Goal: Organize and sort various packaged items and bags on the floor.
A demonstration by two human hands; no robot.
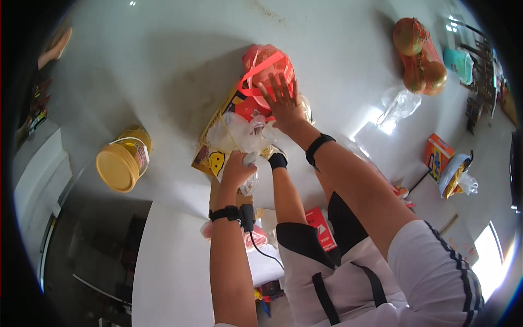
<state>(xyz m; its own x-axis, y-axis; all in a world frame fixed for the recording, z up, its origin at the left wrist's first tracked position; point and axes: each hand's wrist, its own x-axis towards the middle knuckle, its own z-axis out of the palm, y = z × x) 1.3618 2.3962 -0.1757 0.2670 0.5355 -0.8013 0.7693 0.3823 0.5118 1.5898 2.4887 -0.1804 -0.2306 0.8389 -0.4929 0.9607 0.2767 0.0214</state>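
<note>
My left hand [238,168] is closed around a gathered part of a clear plastic bag [233,131]. The bag lies on a cardboard box [201,161] with a yellow smiling-face print. My right hand [286,100], fingers spread, rests on or just over a red plastic bag [267,61] that has wide red handles and a round thing inside. The red bag sits at the far end of the box. Under the palm, contact is hard to tell. Both wrists wear black straps.
A yellow lidded bucket [122,161] stands on the floor at left. Netted round fruits [423,61] and a crumpled clear bag [400,107] lie at right, beyond an orange box [438,153]. A white cabinet or table [171,265] is at lower left. Another person's foot [61,43] shows at upper left.
</note>
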